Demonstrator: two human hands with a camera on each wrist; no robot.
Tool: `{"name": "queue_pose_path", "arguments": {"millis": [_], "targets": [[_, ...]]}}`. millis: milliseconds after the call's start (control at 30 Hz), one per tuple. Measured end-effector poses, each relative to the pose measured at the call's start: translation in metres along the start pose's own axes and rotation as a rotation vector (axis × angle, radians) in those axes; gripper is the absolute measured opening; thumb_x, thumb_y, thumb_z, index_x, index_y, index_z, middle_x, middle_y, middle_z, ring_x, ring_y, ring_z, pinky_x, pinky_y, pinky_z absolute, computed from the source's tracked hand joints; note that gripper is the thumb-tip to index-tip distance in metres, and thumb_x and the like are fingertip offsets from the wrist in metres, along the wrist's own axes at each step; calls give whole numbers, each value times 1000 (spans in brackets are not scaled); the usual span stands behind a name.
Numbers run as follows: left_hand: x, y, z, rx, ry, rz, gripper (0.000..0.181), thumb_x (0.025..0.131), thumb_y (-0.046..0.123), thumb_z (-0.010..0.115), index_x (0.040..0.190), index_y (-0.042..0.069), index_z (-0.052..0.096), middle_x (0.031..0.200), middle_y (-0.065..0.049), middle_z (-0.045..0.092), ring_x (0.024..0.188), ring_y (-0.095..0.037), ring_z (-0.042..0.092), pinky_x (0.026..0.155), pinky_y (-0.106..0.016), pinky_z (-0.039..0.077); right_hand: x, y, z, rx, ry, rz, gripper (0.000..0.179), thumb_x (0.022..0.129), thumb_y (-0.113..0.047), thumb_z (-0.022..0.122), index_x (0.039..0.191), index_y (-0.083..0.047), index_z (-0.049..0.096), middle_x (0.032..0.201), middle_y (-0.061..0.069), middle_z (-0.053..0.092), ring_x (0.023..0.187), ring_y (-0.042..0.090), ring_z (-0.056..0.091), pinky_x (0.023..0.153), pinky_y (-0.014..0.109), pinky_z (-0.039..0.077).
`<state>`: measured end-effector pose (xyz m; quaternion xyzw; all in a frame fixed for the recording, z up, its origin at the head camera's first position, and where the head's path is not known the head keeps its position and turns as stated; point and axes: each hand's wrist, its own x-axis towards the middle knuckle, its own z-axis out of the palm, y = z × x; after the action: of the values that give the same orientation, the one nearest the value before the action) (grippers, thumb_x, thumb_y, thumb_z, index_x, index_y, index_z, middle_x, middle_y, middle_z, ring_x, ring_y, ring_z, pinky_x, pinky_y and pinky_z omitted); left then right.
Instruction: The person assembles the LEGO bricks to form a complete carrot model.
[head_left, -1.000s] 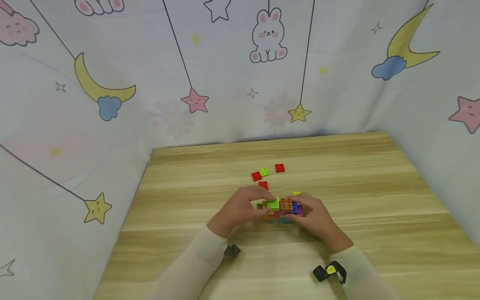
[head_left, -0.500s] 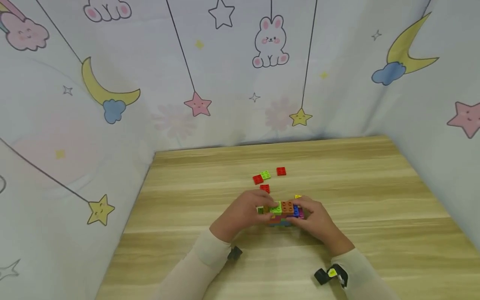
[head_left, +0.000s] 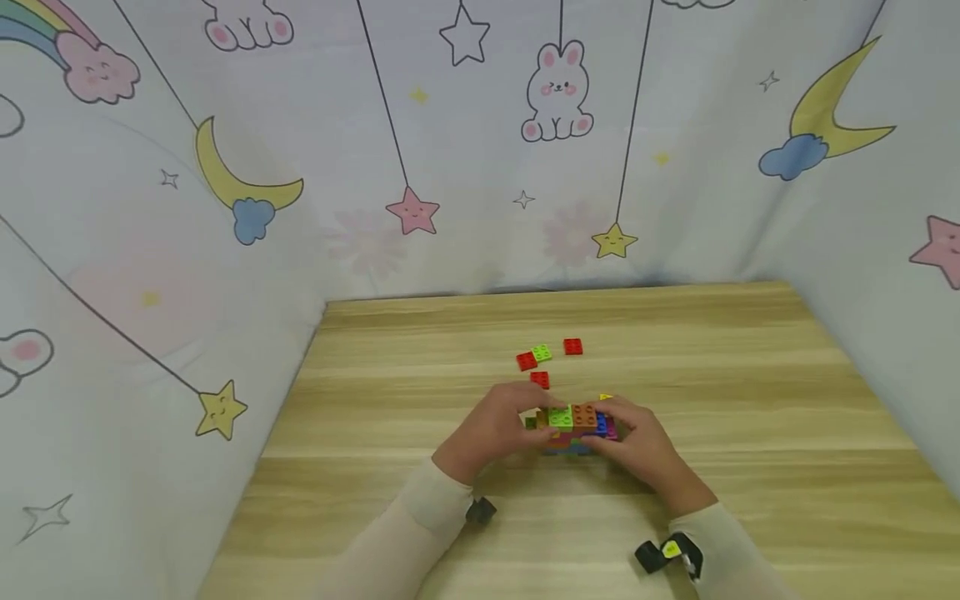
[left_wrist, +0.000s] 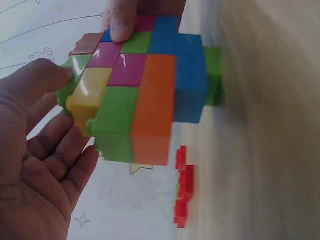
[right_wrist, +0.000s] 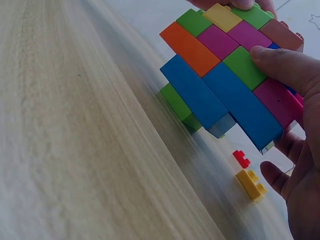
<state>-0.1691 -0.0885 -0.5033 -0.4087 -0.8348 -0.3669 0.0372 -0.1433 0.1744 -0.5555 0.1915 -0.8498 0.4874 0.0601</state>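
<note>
A multicoloured wall of stacked toy building bricks (left_wrist: 125,72) stands upright on the table, both hands on it. My left hand (head_left: 491,429) pinches a light green brick (head_left: 560,417) on the top row between thumb and fingers. Right beside that sits a brown brick (head_left: 584,416), also on top. My right hand (head_left: 645,446) grips the wall's right end; its thumb presses the near face by a green brick (right_wrist: 245,67), and the fingers go behind. Orange (right_wrist: 190,47) and blue bricks (right_wrist: 242,105) form lower rows, with a green brick (right_wrist: 180,107) underneath.
Beyond the wall lie loose bricks: a red one (head_left: 527,361) touching a light green one (head_left: 542,353), another red (head_left: 573,346) and a red (head_left: 540,380) nearer. A yellow brick (right_wrist: 248,186) lies behind the right hand. Patterned cloth (head_left: 465,150) encloses the wooden table (head_left: 420,350).
The light green brick in my left hand has shifted right, closing the small gap to the brown brick. My right hand keeps its grip on the wall. The head view has turned slightly.
</note>
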Motion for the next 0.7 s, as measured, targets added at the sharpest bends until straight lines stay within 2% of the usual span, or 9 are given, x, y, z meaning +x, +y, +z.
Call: {"name": "queue_pose_path", "arguments": {"millis": [67, 200, 300, 400, 467, 533, 600, 700], "targets": [[0, -3, 7, -8, -7, -28, 45, 89, 21, 85, 131, 14, 73, 123, 4, 73, 104, -6, 66, 92, -26, 55, -2, 0, -2, 5, 9, 1, 42, 85, -21, 88, 124, -12, 75, 114, 1, 72, 100, 15, 64, 87, 31, 54], [-5, -10, 22, -55, -5, -133, 60, 90, 25, 84, 145, 17, 63, 139, 5, 66, 120, -11, 63, 98, -28, 53, -2, -1, -3, -5, 20, -17, 43, 85, -21, 88, 125, -12, 74, 113, 1, 71, 100, 14, 63, 88, 32, 54], [-12, -15, 28, -151, 41, -217, 58, 89, 23, 84, 144, 21, 64, 139, 7, 65, 120, -12, 63, 95, -29, 55, -1, 1, -4, -39, 5, -52, 47, 84, -24, 88, 128, -14, 73, 117, 0, 71, 106, 15, 64, 92, 37, 54], [-15, -17, 31, -235, 82, -292, 50, 89, 26, 84, 137, 26, 69, 134, 10, 67, 112, -10, 65, 90, -30, 56, 1, 5, -16, 7, -9, -68, 48, 90, -19, 83, 135, -12, 69, 127, 2, 70, 115, 18, 62, 99, 42, 51], [-17, -17, 30, -275, 100, -338, 45, 89, 29, 84, 132, 27, 72, 129, 12, 69, 107, -10, 65, 88, -31, 57, 2, 11, -27, 50, 11, -48, 44, 96, -15, 76, 138, -11, 66, 132, 3, 68, 119, 22, 59, 100, 38, 48], [-20, -17, 30, -296, 119, -368, 42, 87, 30, 85, 127, 25, 74, 125, 12, 70, 105, -10, 65, 88, -31, 56, 2, 20, -37, 50, 55, -4, 39, 100, -14, 70, 138, -9, 65, 133, 4, 67, 118, 25, 58, 98, 35, 47], [-23, -18, 30, -310, 136, -381, 41, 86, 28, 86, 125, 22, 75, 123, 11, 71, 104, -11, 65, 88, -31, 56, 5, 32, -43, -17, 90, 29, 37, 101, -18, 69, 136, -9, 66, 133, 5, 67, 119, 27, 56, 100, 38, 46], [-25, -18, 30, -311, 151, -370, 41, 86, 25, 86, 125, 18, 75, 123, 8, 72, 108, -13, 65, 92, -34, 55, 11, 49, -46, -185, 79, 49, 40, 96, -28, 76, 132, -10, 70, 132, 8, 68, 123, 30, 56, 105, 49, 43]]}}
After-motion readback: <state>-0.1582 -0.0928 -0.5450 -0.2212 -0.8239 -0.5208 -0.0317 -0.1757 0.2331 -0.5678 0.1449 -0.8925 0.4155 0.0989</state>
